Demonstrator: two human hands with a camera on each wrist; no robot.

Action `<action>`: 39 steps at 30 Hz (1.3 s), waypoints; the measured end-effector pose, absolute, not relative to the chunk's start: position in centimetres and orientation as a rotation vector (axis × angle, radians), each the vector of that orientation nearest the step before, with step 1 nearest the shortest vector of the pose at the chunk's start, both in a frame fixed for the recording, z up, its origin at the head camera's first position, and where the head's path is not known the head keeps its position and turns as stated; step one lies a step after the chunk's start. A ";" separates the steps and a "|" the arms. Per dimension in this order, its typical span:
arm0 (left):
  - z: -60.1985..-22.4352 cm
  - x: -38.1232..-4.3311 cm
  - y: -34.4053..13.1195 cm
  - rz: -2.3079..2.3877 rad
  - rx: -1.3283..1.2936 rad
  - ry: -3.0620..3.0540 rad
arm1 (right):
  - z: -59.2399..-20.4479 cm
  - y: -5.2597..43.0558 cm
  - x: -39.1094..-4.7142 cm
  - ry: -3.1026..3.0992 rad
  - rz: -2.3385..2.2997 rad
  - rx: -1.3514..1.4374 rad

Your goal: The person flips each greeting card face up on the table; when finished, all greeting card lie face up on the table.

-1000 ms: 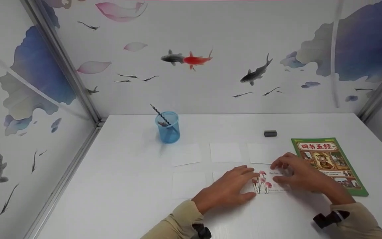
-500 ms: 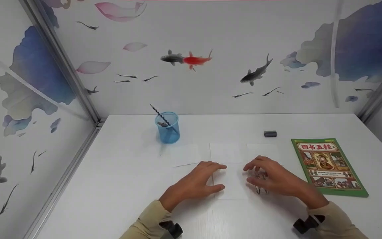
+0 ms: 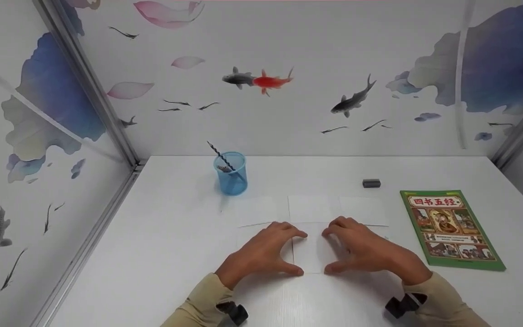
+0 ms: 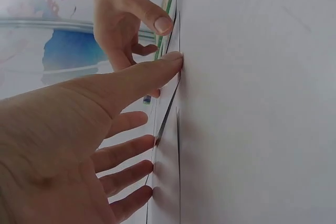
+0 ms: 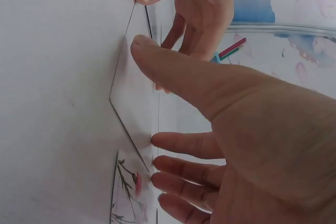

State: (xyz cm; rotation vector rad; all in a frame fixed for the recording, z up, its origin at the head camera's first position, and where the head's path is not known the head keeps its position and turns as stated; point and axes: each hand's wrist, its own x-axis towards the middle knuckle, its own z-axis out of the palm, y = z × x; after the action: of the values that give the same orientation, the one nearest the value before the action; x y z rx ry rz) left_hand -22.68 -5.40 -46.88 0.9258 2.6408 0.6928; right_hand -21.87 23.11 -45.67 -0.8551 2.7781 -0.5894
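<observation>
A white card [image 3: 312,249] lies flat on the table between the two hands in the head view. At its left side my left hand [image 3: 263,252] rests, fingers spread along the far edge and thumb at the near edge. Opposite it, my right hand [image 3: 370,252] rests over the right side with thumb and fingertips apart, likewise spanning near to far edge. Fingers of both look relaxed, around the card rather than curled over it. A card with printed pink flowers [image 5: 131,192] shows beside the right hand in the right wrist view; in the head view that hand mostly covers it.
Behind the hands lies a row of white cards [image 3: 312,208]. A blue pen cup [image 3: 233,179] with pencils stands at the back left. A dark eraser-like block [image 3: 371,183] sits at the back right, and a green-bordered book [image 3: 447,229] lies to the right.
Both hands have moved left from the flower card to the middle white card. Over the last half second the right hand came closer to the left, and both thumbs lowered to the near edge.
</observation>
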 end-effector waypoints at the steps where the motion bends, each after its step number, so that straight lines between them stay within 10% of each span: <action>1: -46.9 -22.7 -5.4 0.700 0.926 2.638 | -45.7 23.2 -21.9 2.767 -0.599 -0.869; 22: -46.8 -21.7 -3.8 1.381 0.804 2.352 | -44.8 22.3 -22.1 2.443 -1.575 -0.535; 39: -48.1 -21.6 -2.8 1.981 0.323 1.519 | -46.5 21.7 -22.0 2.838 -1.268 -0.764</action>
State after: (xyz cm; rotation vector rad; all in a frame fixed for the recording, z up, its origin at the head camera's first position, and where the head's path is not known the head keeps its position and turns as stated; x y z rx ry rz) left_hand -21.59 -2.81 -48.14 0.3229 1.5190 1.9808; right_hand -22.04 21.68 -46.54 -0.7640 2.8383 -1.2678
